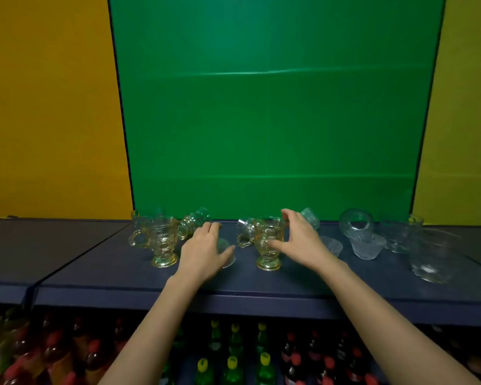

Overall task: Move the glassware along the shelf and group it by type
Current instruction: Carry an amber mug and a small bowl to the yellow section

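- Head view: right hand (299, 240) clamps amber footed glass mug (265, 234), mid-frame on dark blue shelf (109, 259).
- Left hand (204, 247) covers small clear glass cup (223, 243); can't tell if it grips.
- Likely rigid, slick, brittle: hold bowl, not handle.

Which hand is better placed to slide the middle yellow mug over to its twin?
Right hand: its fingers curl round the yellow mug, while the left hand holds a small clear glass.

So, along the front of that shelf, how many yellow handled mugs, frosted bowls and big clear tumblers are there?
Yellow handled mugs: 2
Frosted bowls: 1
Big clear tumblers: 1
Total: 4
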A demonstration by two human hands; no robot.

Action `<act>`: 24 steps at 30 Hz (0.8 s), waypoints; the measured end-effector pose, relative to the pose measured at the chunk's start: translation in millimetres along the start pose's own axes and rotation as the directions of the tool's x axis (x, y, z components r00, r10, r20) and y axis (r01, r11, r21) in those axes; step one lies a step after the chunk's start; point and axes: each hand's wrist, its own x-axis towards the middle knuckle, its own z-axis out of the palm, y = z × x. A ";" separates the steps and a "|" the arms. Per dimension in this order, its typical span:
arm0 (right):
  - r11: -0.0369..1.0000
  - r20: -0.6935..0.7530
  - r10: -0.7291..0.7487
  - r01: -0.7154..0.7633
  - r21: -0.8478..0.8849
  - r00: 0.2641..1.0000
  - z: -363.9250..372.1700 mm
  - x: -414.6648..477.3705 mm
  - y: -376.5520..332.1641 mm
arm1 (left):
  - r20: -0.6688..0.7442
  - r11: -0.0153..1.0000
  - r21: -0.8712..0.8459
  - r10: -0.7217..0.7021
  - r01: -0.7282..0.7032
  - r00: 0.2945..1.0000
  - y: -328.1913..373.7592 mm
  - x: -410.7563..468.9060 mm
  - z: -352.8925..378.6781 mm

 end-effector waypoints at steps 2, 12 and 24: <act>0.999 0.041 0.002 -0.004 0.040 0.999 3.2 9.2 4.4 | 0.037 0.999 -0.013 -0.047 0.048 0.998 -3.0 5.2 6.6; 0.974 0.117 0.089 -0.111 0.195 0.989 18.4 37.3 16.6 | 0.213 0.992 -0.043 -0.110 0.122 0.971 -19.9 25.1 30.3; 0.957 -0.005 0.171 -0.165 0.240 0.985 21.5 29.5 5.8 | 0.218 0.975 -0.205 -0.041 0.087 0.975 -38.0 36.5 25.7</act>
